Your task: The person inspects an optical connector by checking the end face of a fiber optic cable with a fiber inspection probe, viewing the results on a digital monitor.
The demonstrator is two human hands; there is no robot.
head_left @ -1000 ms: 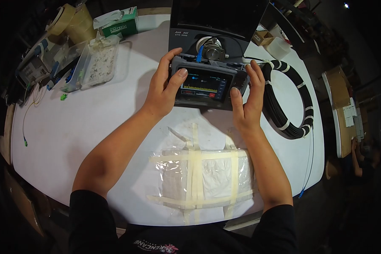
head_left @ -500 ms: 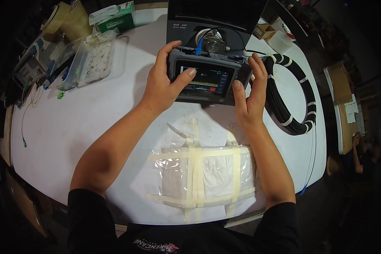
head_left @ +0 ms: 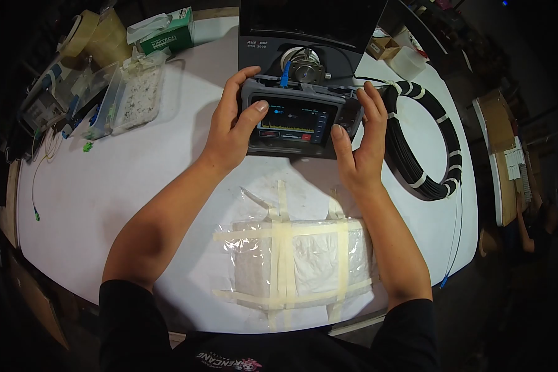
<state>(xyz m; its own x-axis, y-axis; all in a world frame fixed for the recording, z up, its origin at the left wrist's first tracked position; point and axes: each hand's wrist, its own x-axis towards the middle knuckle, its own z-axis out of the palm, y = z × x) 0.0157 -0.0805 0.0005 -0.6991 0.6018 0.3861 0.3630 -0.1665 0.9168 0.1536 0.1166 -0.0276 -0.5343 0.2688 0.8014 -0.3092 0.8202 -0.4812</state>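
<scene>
Between my two hands is a grey handheld fibre tester (OTDR) (head_left: 288,118), its lit screen showing a yellow trace. My left hand (head_left: 232,127) grips its left side, fingers behind the edge and thumb over the screen's upper left corner. My right hand (head_left: 363,139) holds the right side, thumb on the front by the buttons. A blue fibre connector (head_left: 285,75) is plugged into the tester's top edge. Just behind stands a dark machine marked ETN 3000 (head_left: 260,53) with a round metal fixture (head_left: 305,71).
Right of the tester lies a black cable coil (head_left: 409,164) bound with white ties. A plastic-covered pad (head_left: 316,260) is taped to the white table (head_left: 105,204) in front of me. At the left are a clear bin (head_left: 136,93), tape rolls (head_left: 102,37) and a green Kimtech box (head_left: 167,34).
The tester and both hands sit slightly lower and further left in view. My left thumb has moved from over the screen to its upper left corner; the screen's display differs slightly.
</scene>
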